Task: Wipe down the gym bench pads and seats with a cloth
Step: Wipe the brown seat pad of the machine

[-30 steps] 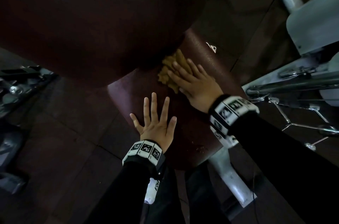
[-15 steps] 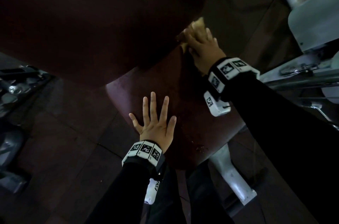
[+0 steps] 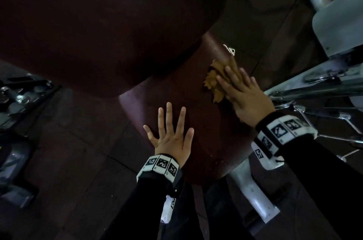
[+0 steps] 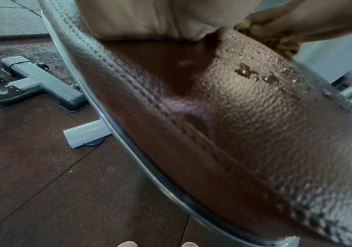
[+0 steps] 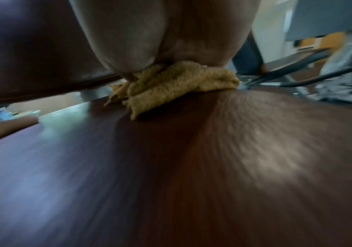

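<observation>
On seat [image 3: 196,106]: right hand [image 3: 247,100] flat on cloth [image 3: 216,74].

Motion blur smeared the seat pad [image 5: 191,167] in the right wrist view, and the right hand [image 3: 245,98] hid the cloth's [image 3: 216,80] four o'clock part.

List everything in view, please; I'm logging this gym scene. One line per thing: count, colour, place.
seat pad: one, dark brown, centre, droplets on it
back pad: one, dark brown, above the seat
cloth: one, yellow-brown, on the seat's far right part
bench frame: one, pale grey, under the seat
floor: dark brown, around the bench
left hand: flat on the seat, fingers spread
right hand: pressing the cloth with straight fingers
</observation>
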A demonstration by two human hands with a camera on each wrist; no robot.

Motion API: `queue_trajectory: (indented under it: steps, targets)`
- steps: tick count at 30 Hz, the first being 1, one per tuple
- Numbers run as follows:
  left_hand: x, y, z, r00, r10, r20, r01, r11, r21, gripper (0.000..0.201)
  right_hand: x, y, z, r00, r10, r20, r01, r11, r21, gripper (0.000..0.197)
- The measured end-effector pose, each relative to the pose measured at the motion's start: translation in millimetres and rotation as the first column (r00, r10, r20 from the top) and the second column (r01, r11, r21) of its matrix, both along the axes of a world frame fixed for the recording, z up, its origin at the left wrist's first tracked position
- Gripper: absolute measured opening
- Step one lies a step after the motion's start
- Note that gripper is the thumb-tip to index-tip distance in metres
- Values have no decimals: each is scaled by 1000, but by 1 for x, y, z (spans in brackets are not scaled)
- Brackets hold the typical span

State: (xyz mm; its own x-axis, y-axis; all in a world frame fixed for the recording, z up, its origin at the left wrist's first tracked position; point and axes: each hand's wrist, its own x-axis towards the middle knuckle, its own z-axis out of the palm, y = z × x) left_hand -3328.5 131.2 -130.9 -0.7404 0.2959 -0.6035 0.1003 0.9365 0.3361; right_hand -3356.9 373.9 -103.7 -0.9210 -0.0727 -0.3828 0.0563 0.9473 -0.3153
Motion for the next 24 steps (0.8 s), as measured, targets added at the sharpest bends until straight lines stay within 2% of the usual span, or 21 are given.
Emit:
queue_trajectory:
  steps: [5,10,15,21,24]
  targets:
    - [1,-1,0,1000,-1,-10,1,1000,21,55,-62,-8,-6,988,-152,-3,152,988,-31,57]
    - [0,-2,0,1000,-3,-29,4,999,37,55,-86,-43,-4,998,-61,-21,61,998,19,59]
    - [0,-3,-2,999,-1,-45,3,999,45,57,-33,-59,-3,997,76,-24,-76,997,4,58]
    - [1,-7,1,996,-12,-92,22,995,98,60,74,-45,-2,998,43,-40,-43,999,-4,55]
    - [4,-15,1,967,-69,-247,79,996,30,58,120,-39,-1,1000,20,-15,-20,1000,5,57]
